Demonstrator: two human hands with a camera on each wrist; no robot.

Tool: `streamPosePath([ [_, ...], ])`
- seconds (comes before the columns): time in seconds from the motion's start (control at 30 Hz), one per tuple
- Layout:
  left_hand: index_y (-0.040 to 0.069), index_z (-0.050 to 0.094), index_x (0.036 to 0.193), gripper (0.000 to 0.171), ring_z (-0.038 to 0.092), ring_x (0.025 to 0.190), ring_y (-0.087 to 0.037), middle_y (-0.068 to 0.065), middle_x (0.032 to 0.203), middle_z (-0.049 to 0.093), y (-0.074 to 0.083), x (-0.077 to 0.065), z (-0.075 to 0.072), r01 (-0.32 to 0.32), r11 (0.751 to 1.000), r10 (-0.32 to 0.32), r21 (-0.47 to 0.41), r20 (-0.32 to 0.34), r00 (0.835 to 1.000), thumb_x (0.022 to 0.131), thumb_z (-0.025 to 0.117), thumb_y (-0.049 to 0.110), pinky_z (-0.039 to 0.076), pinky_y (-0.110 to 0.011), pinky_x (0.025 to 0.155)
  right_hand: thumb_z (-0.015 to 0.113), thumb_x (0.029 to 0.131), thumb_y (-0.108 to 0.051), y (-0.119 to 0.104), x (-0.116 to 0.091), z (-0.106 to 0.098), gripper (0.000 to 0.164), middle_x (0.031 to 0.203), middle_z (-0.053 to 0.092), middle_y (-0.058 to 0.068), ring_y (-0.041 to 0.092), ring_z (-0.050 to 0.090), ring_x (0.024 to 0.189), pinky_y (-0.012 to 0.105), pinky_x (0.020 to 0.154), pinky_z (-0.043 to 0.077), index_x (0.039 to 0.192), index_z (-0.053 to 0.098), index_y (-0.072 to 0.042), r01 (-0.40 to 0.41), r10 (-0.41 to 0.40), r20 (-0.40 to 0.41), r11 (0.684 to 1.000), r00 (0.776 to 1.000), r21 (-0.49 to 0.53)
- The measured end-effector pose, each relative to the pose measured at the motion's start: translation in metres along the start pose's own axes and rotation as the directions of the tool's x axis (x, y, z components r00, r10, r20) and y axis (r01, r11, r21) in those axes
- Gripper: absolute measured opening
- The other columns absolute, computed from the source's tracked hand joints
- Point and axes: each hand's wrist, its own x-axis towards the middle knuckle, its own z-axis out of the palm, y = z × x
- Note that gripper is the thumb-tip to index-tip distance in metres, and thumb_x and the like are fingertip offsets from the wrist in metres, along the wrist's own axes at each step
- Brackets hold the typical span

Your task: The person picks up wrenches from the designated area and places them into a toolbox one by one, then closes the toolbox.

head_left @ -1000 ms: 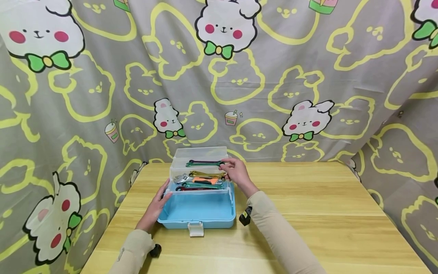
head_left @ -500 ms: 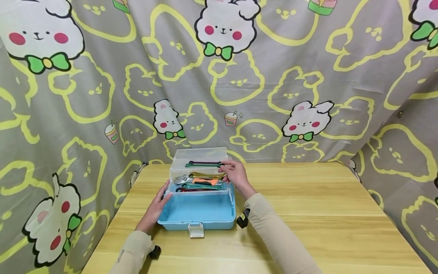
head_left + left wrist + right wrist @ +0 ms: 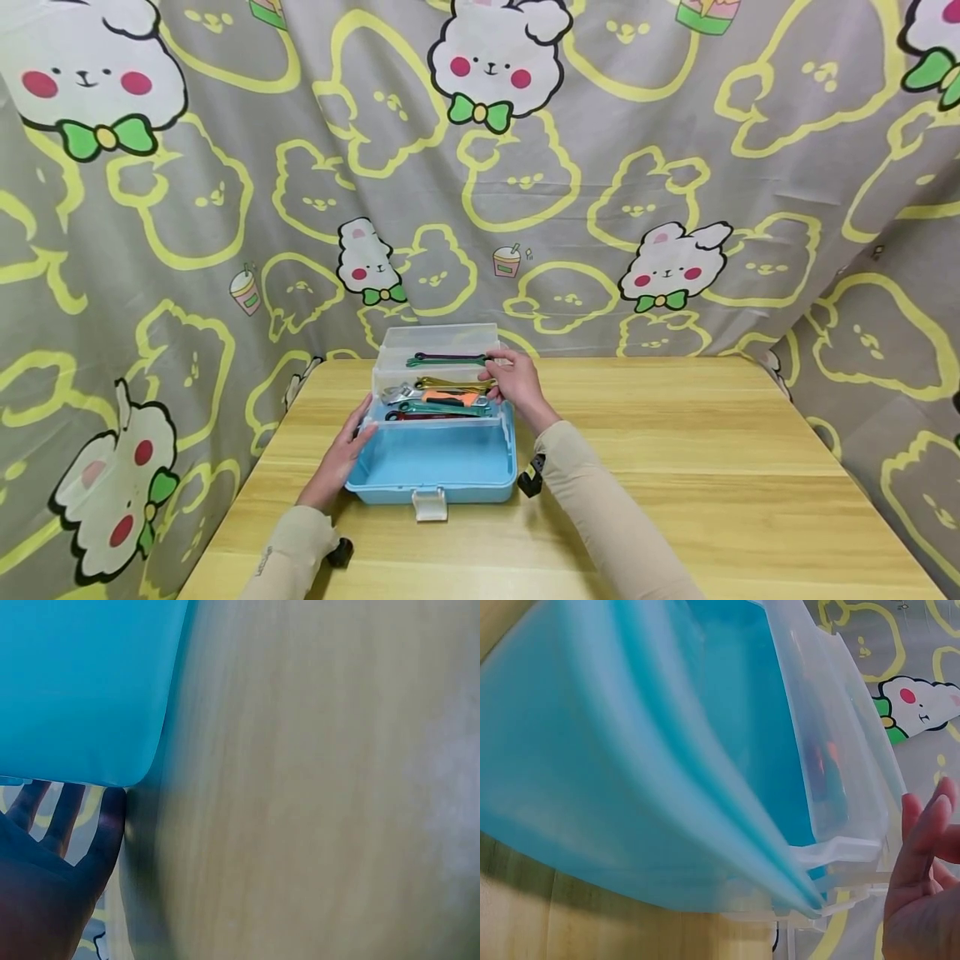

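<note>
Blue toolbox (image 3: 390,494) touches left hand (image 3: 342,458), seemingly spread.

Blue toolbox (image 3: 397,495) open on wooden table (image 3: 712,450) | translucent trays (image 3: 386,382) raised | purple wrench (image 3: 450,357) beside green wrench (image 3: 447,362), lying lengthwise in upper tray (image 3: 392,358)

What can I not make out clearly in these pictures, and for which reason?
Head view: the near ends of the purple wrench and green one, hidden by the right hand; its grip is unclear.
Head view: lettering, too small to read.
Left wrist view: the left hand's fingertips, partly hidden behind the blue box.
Right wrist view: tools, blurred behind the cloudy tray wall.
</note>
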Motion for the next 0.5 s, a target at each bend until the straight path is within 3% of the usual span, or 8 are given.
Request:
streamPosePath([
  [0.5, 0.054, 0.011, 0.162, 0.069, -0.003, 0.16, -0.046, -0.005, 0.176, -0.002, 0.0035, -0.0027, 0.0015, 0.005, 1.0, -0.005, 0.008, -0.002, 1.0, 0.103, 0.045, 0.065, 0.004, -0.08, 0.117, 0.06, 0.105, -0.015, 0.0022, 0.0033, -0.0021, 0.033, 0.097, 0.077, 0.022, 0.013, 0.059, 0.046, 0.023, 0.046, 0.05, 0.138, 0.065, -0.009, -0.008, 0.008, -0.006, 1.0, 1.0, -0.028],
])
